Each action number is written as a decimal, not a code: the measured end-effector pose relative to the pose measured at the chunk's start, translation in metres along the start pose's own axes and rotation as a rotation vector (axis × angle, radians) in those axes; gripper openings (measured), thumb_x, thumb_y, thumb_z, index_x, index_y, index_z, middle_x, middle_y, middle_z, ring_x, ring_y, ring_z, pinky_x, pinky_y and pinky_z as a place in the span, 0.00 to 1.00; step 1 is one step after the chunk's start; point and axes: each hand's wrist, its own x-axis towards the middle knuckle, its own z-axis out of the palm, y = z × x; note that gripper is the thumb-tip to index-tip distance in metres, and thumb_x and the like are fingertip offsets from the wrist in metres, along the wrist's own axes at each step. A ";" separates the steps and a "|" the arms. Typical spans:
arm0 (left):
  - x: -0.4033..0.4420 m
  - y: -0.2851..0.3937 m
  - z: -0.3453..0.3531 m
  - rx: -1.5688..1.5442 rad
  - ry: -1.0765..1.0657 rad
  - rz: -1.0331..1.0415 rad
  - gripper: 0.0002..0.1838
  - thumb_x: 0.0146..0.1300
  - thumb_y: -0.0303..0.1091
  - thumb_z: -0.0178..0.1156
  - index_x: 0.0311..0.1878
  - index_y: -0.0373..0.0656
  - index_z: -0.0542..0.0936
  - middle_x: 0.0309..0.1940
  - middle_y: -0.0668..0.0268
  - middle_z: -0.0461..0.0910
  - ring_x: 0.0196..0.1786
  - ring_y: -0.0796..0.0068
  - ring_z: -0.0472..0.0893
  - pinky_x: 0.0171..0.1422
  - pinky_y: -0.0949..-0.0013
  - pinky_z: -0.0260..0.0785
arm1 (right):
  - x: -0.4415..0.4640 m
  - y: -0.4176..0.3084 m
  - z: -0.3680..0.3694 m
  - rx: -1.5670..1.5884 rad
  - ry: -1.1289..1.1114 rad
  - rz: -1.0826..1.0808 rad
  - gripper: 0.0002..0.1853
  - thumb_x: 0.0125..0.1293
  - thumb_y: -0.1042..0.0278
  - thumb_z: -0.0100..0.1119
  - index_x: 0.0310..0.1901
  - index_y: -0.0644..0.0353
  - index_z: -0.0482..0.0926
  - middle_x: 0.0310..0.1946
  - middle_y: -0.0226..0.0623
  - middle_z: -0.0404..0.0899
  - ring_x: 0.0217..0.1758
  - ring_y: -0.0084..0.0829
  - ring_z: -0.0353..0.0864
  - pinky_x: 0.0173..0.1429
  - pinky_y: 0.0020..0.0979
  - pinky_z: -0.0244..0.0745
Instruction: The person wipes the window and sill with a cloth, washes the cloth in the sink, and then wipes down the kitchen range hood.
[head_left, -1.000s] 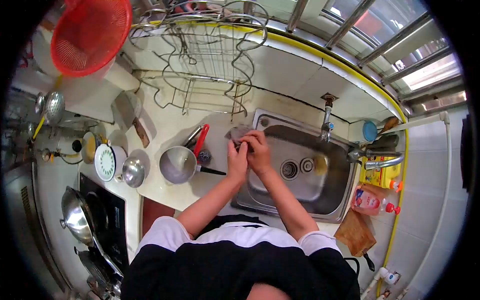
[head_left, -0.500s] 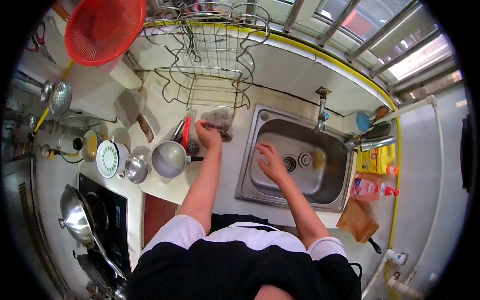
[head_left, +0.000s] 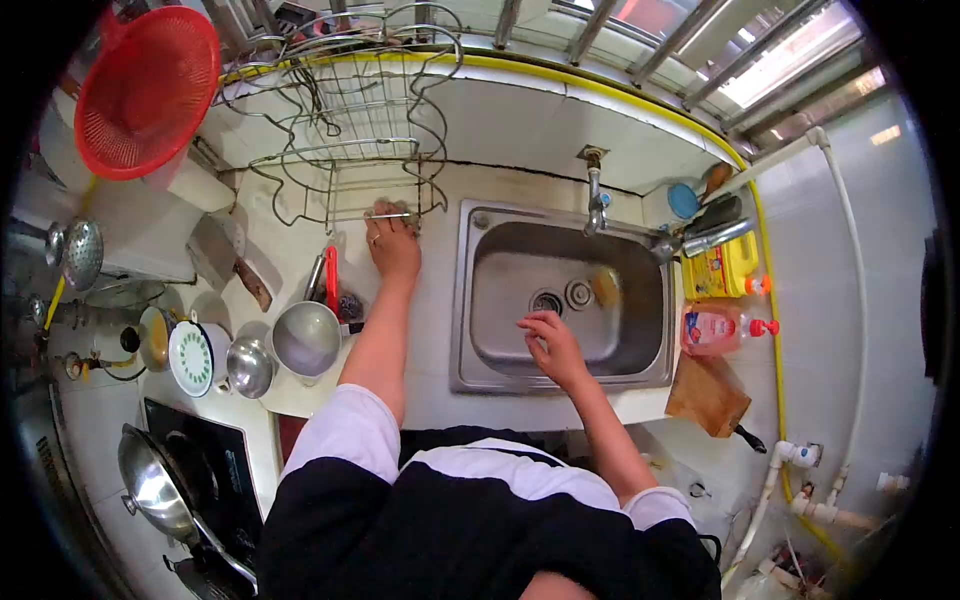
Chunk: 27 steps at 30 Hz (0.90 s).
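Note:
My left hand (head_left: 393,243) presses down on the counter at the foot of the wire dish rack (head_left: 370,150). Under its fingers is a crumpled greyish-brown cloth (head_left: 383,209), mostly covered by the hand. My right hand (head_left: 553,345) hovers over the near part of the steel sink (head_left: 462,300), loosely bent, with nothing in it. A pot (head_left: 306,340) stands left of my left forearm, and a red-handled utensil (head_left: 332,275) lies just beyond it.
A cleaver (head_left: 225,258) lies on the counter at left. A steel bowl (head_left: 250,366) and a white enamel pot (head_left: 191,357) stand near the stove (head_left: 235,440). The faucet (head_left: 597,200), a pink soap bottle (head_left: 712,328) and a wooden board (head_left: 708,395) edge the sink.
My left hand has moved the cloth farther back, to the dish rack's base. My right hand stays over the sink, its fingers a little more bent. The whole view has shifted.

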 end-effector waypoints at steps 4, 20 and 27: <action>-0.037 0.007 0.018 -0.130 0.026 -0.117 0.25 0.63 0.34 0.52 0.64 0.39 0.67 0.66 0.55 0.64 0.65 0.50 0.65 0.67 0.56 0.60 | -0.012 0.004 -0.005 0.001 0.028 -0.006 0.14 0.59 0.77 0.56 0.47 0.53 0.80 0.43 0.37 0.76 0.41 0.39 0.79 0.46 0.33 0.74; 0.018 0.094 0.016 -0.096 -0.155 0.258 0.25 0.57 0.31 0.56 0.61 0.47 0.71 0.62 0.59 0.68 0.57 0.54 0.72 0.49 0.55 0.73 | -0.031 0.017 -0.024 -0.046 0.077 0.042 0.12 0.60 0.76 0.55 0.45 0.54 0.81 0.36 0.37 0.79 0.39 0.39 0.80 0.42 0.33 0.74; -0.004 0.084 -0.027 -0.017 -0.349 0.401 0.22 0.57 0.32 0.56 0.57 0.45 0.75 0.52 0.58 0.70 0.53 0.52 0.74 0.44 0.57 0.76 | -0.039 0.026 -0.031 -0.069 0.079 0.052 0.12 0.61 0.75 0.56 0.45 0.54 0.81 0.37 0.38 0.80 0.41 0.39 0.80 0.43 0.33 0.75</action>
